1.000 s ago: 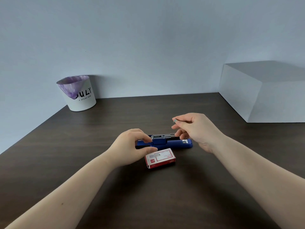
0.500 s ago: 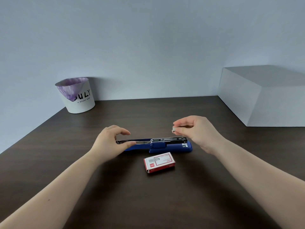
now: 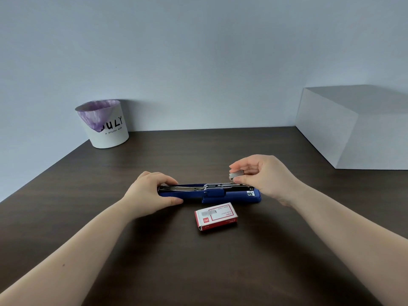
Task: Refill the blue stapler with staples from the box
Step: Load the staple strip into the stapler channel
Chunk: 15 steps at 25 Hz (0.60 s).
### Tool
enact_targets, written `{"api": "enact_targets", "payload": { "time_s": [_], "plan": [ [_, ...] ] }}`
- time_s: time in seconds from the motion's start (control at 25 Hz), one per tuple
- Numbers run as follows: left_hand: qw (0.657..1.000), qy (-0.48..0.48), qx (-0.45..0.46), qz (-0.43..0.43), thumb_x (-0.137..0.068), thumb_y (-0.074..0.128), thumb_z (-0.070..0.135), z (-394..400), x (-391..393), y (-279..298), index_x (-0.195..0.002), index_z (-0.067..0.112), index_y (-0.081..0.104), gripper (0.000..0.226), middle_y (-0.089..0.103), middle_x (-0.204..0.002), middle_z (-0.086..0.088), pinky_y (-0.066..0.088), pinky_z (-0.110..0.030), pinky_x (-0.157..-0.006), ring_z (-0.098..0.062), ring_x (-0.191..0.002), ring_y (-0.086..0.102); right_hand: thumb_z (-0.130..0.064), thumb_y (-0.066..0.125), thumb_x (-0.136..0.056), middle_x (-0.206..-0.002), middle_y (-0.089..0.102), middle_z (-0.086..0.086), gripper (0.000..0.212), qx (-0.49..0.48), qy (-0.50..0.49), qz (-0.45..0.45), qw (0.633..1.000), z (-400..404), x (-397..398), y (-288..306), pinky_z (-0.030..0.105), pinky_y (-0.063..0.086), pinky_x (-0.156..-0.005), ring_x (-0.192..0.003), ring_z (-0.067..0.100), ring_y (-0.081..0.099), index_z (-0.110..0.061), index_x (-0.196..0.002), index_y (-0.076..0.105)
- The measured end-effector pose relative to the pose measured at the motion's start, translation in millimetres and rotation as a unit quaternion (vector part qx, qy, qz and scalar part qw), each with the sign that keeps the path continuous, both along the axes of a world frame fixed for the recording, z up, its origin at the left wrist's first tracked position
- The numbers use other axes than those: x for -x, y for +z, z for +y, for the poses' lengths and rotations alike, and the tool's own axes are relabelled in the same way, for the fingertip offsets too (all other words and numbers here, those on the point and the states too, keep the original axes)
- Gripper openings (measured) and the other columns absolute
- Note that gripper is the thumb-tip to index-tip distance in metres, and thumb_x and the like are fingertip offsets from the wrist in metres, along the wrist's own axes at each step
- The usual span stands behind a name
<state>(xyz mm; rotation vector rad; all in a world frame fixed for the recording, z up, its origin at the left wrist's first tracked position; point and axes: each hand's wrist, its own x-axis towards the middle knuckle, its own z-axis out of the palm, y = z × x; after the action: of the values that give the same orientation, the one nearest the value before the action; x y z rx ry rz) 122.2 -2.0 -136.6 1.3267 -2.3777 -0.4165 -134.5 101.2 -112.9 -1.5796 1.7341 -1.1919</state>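
The blue stapler point(image 3: 231, 196) lies opened out flat across the middle of the dark table, its metal staple channel facing up. My left hand point(image 3: 152, 193) grips its folded-back top arm at the left end. My right hand point(image 3: 262, 175) pinches a short silver strip of staples point(image 3: 235, 174) just above the right end of the channel. The red and white staple box point(image 3: 216, 216) lies on the table just in front of the stapler, touched by neither hand.
A white bin with a purple liner point(image 3: 103, 123) stands at the back left against the wall. A large white box point(image 3: 357, 127) sits at the back right. The dark wooden table point(image 3: 198, 261) extends toward me.
My left hand swung the stapler's top arm open to the left and now holds it flat. My right hand, holding the staples, has shifted slightly over the channel's right end.
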Motion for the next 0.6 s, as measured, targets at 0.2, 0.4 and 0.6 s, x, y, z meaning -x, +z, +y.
{"api": "enact_targets", "payload": {
  "time_s": [0.2,0.4,0.6],
  "plan": [
    [1.000,-0.003,-0.017,0.020,-0.064,0.078,0.043,-1,0,-1,-0.095,0.033,0.069,0.033,0.067,-0.093,0.017,0.046,-0.033,-0.090,-0.014,-0.100,0.055,0.001,0.066,-0.082,-0.090,0.075,0.001,0.025,0.022,-0.004,-0.021,1.000,0,2,-2,0.014,0.056,-0.076,-0.076,0.007,0.073,-0.014,-0.102,0.067],
    [0.998,-0.006,-0.043,0.035,-0.066,0.080,0.035,2,0,2,-0.093,0.029,0.071,0.029,0.072,-0.091,0.011,0.048,-0.026,-0.083,-0.008,-0.089,0.063,-0.010,0.070,-0.081,-0.088,0.074,-0.006,0.029,0.031,0.001,0.058,0.998,-3,3,-8,0.009,0.052,-0.073,-0.075,0.008,0.071,-0.020,-0.108,0.066],
    [0.997,0.002,-0.065,0.043,-0.067,0.081,0.029,4,2,7,-0.094,0.027,0.070,0.030,0.070,-0.093,0.010,0.047,-0.026,-0.086,-0.009,-0.090,0.063,-0.017,0.073,-0.079,-0.085,0.072,-0.012,0.032,0.042,-0.002,0.103,0.994,-7,4,-14,0.003,0.042,-0.078,-0.090,0.009,0.065,-0.022,-0.110,0.066]
  ]
}}
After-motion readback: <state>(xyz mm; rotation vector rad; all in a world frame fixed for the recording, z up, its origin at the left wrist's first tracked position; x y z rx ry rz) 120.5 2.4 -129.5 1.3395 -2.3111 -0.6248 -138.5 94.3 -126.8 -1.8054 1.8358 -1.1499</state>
